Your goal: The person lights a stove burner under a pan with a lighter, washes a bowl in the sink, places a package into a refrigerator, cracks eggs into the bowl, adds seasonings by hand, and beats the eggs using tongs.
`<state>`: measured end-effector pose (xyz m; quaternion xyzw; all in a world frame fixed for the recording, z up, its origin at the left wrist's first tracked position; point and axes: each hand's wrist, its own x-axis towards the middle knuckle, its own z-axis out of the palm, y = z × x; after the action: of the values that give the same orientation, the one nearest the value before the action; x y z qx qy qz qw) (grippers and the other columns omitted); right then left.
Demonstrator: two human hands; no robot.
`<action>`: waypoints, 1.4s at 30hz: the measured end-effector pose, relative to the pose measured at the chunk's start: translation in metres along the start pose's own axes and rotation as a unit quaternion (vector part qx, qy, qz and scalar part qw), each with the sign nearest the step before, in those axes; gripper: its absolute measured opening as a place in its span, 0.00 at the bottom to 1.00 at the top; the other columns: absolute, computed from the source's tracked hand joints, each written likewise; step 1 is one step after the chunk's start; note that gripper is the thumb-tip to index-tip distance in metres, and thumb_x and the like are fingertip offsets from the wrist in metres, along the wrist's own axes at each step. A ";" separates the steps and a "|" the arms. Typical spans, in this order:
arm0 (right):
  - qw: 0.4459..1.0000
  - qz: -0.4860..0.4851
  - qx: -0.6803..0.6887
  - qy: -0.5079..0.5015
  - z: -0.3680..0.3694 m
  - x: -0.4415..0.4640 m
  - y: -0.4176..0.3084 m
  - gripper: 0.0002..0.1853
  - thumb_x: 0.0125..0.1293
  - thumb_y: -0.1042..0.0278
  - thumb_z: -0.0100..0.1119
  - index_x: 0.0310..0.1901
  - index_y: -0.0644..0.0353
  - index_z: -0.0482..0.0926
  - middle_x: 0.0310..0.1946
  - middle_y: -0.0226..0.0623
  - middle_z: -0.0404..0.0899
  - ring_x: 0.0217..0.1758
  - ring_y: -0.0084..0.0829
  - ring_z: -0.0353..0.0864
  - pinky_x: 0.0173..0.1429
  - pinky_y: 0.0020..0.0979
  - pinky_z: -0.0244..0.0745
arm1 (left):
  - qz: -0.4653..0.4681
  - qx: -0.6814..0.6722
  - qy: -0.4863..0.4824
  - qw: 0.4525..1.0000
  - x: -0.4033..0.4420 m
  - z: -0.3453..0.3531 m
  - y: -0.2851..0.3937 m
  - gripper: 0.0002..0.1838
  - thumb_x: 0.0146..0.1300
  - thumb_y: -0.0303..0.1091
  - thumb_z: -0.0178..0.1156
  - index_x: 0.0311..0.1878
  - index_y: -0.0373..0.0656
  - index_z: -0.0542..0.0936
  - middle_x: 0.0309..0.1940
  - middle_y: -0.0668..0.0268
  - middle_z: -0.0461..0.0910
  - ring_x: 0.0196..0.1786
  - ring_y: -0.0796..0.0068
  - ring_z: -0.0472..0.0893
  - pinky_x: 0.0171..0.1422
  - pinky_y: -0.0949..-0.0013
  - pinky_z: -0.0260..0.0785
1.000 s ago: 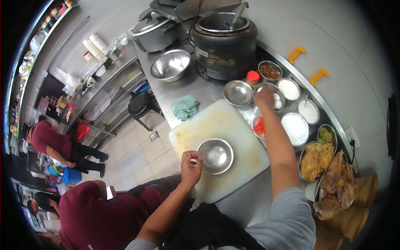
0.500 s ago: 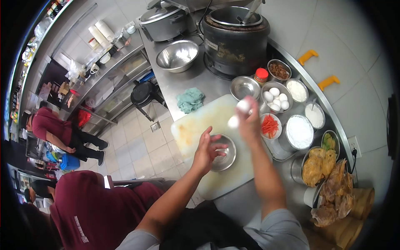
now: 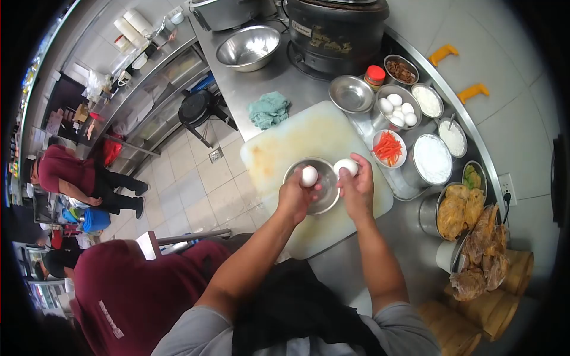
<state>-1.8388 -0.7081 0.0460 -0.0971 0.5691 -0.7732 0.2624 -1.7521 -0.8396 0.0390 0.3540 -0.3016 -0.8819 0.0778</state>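
My left hand [image 3: 294, 199] is closed around a white egg [image 3: 309, 176], held over the left side of a metal bowl [image 3: 326, 202]. Another white egg [image 3: 345, 167] is gripped by my right hand [image 3: 358, 193] above the bowl's right rim. A small gap separates the two eggs. The bowl stands on a stained white cutting board [image 3: 297, 133], its inside partly hidden by my hands.
Up and right stand a bowl of eggs [image 3: 397, 111], an empty metal bowl [image 3: 351, 94], shredded orange food [image 3: 388, 148] and a tub of white powder [image 3: 432, 159]. A green cloth [image 3: 269, 110] lies at the board's far left. A person in maroon [image 3: 148, 285] is close on my left.
My right hand has come down and left from near the egg bowl, carrying eggs. One egg is now in my left hand, which was open and holding nothing before. The view has shifted slightly.
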 end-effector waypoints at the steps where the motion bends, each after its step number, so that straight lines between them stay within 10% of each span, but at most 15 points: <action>1: 0.990 -0.094 -0.093 0.039 0.012 -0.006 -0.006 0.22 0.66 0.70 0.58 0.59 0.67 0.66 0.44 0.39 0.75 0.42 0.23 0.77 0.45 0.27 0.76 | 0.006 0.024 0.017 1.000 0.000 0.000 0.000 0.19 0.75 0.44 0.38 0.51 0.38 0.70 0.40 0.57 0.77 0.33 0.69 0.77 0.33 0.67 0.69; 10: 0.992 -0.074 -0.094 -0.032 0.037 -0.032 -0.003 0.24 0.68 0.69 0.57 0.61 0.70 0.64 0.50 0.45 0.73 0.50 0.28 0.77 0.54 0.29 0.75 | 0.028 -0.014 0.004 0.999 -0.016 -0.007 0.002 0.20 0.76 0.44 0.37 0.50 0.35 0.70 0.38 0.57 0.77 0.32 0.71 0.76 0.30 0.69 0.69; 16: 0.959 -0.264 -0.090 0.048 0.037 -0.030 0.021 0.26 0.68 0.64 0.58 0.63 0.69 0.64 0.51 0.46 0.74 0.52 0.29 0.76 0.53 0.30 0.74 | 0.036 -0.006 -0.009 0.999 -0.017 -0.002 -0.002 0.20 0.76 0.43 0.37 0.50 0.34 0.70 0.37 0.57 0.77 0.32 0.72 0.76 0.30 0.70 0.69; 19: 0.941 -0.192 -0.280 -0.004 0.033 -0.029 0.038 0.27 0.68 0.61 0.58 0.63 0.68 0.64 0.51 0.44 0.75 0.51 0.28 0.77 0.52 0.29 0.74 | 0.029 0.003 0.003 1.000 -0.015 -0.005 -0.005 0.20 0.76 0.42 0.36 0.50 0.35 0.71 0.37 0.58 0.77 0.31 0.73 0.76 0.29 0.71 0.68; 25: 0.996 -0.078 -0.041 0.035 0.036 -0.028 0.022 0.27 0.68 0.59 0.58 0.63 0.63 0.65 0.45 0.36 0.76 0.40 0.20 0.75 0.42 0.22 0.73 | 0.019 0.004 -0.018 1.000 -0.011 -0.015 -0.007 0.19 0.76 0.42 0.37 0.50 0.35 0.71 0.38 0.58 0.77 0.31 0.74 0.76 0.29 0.71 0.68; 39: 0.986 -0.136 0.000 0.097 0.026 -0.034 0.020 0.25 0.68 0.57 0.58 0.60 0.63 0.67 0.40 0.35 0.77 0.33 0.20 0.74 0.35 0.21 0.71 | 0.049 0.013 -0.047 0.998 -0.017 -0.019 0.001 0.15 0.71 0.41 0.44 0.51 0.40 0.68 0.42 0.56 0.79 0.33 0.70 0.78 0.31 0.69 0.69; 42: 0.946 0.092 0.309 0.040 0.014 -0.029 0.011 0.17 0.66 0.53 0.55 0.46 0.59 0.73 0.29 0.36 0.79 0.26 0.28 0.79 0.23 0.28 0.67 | 0.014 0.003 -0.011 1.000 -0.022 -0.023 0.006 0.15 0.66 0.43 0.51 0.48 0.43 0.71 0.38 0.59 0.79 0.30 0.70 0.78 0.28 0.68 0.67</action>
<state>-1.8053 -0.7071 0.0450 0.0727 0.3187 -0.8867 0.3269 -1.7206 -0.8475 0.0417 0.3406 -0.3103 -0.8834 0.0858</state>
